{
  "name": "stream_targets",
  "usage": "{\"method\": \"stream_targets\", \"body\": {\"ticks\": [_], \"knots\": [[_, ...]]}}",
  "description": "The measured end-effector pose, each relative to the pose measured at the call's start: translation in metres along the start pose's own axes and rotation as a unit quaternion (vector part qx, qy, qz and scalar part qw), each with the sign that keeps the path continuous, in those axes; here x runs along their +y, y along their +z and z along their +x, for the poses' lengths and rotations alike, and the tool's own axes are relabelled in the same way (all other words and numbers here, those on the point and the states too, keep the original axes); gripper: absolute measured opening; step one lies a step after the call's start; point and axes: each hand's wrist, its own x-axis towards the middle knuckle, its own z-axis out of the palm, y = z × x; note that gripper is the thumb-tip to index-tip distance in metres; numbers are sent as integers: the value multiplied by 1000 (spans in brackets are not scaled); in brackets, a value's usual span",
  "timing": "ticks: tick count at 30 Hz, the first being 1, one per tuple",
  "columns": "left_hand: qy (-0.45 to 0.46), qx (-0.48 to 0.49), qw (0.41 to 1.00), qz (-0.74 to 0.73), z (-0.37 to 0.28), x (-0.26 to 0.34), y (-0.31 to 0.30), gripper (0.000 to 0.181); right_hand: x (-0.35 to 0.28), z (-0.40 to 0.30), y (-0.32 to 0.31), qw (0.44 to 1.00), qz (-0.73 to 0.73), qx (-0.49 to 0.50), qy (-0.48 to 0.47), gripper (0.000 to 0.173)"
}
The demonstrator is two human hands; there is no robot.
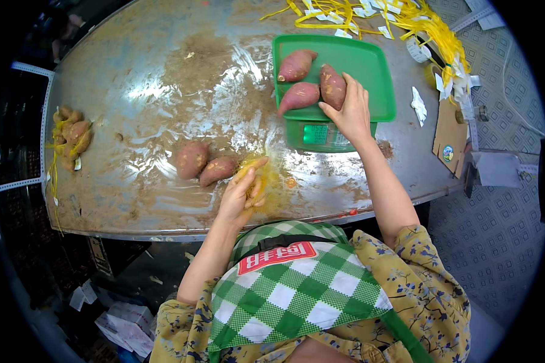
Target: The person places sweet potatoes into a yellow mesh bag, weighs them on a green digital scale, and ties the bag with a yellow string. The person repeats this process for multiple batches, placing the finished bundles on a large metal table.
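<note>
My right hand (352, 106) grasps a sweet potato (332, 86) resting on the green tray (372, 59) of a digital scale (340, 140). Two more sweet potatoes lie on that tray, an upper one (296, 66) and a lower one (300, 97). The scale's display (315, 134) is lit green. Yellow mesh netting (270, 190) is bunched in my left hand (243, 193), over the front part of the metal table. Just left of this hand, a sweet potato (219, 170) and a rounder one (192, 159) lie on the tabletop.
The metal table (131, 190) is smeared with soil. A netted bundle of sweet potatoes (72, 134) sits at its left end. Yellow net bags with white tags (418, 22) pile up at the far right, near a label roll (418, 50), a crumpled tissue (418, 106) and a cardboard piece (449, 136).
</note>
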Motion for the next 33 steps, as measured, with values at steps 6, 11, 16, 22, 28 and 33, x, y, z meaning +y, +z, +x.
{"method": "stream_targets", "body": {"ticks": [6,11,16,22,28,33], "knots": [[42,55,998,-1,0,2,-8,40,-39,-28,-38,938,334,-77,53,71],[79,77,993,46,5,-2,5,40,-77,-94,-49,610,654,-420,153,80],[109,59,984,125,1,0,4,42,-73,-110,-31,529,678,-435,266,78],[151,59,984,79,-10,10,15,44,-62,-107,-25,573,647,-441,241,70],[159,37,970,183,-7,-4,8,42,-80,-110,-23,752,507,-390,160,66],[208,41,957,195,-6,-12,16,50,-115,-130,-21,856,397,-327,60,70]]}}
